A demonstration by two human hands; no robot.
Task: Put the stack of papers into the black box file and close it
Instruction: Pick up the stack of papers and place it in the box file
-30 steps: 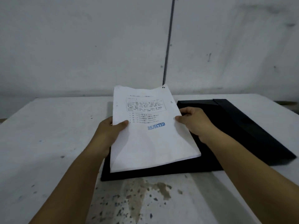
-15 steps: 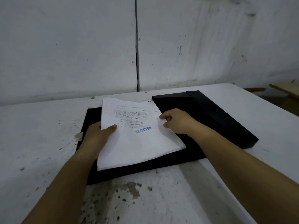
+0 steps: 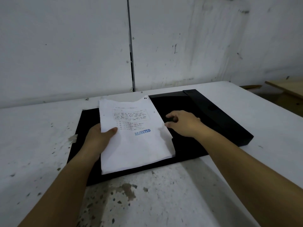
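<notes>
The stack of papers (image 3: 139,145), white with a blue "REJECTED" stamp on top, lies tilted over the left half of the black box file (image 3: 188,102). The file is spread open flat on the table, with its thick spine (image 3: 218,115) along the right side. My left hand (image 3: 98,140) grips the stack's left edge, thumb on top and fingers underneath. My right hand (image 3: 182,123) hovers over the file's right half, fingers loosely curled and apart, its fingertips just at the stack's right edge and holding nothing.
The box file rests on a white, stained table (image 3: 41,145) that runs to a white panelled wall (image 3: 65,54) close behind. A wooden board (image 3: 287,87) stands past the table's right edge.
The stack has come down toward the open file. My right hand has let go of the stack's right edge and drawn slightly right. My left hand keeps its grip.
</notes>
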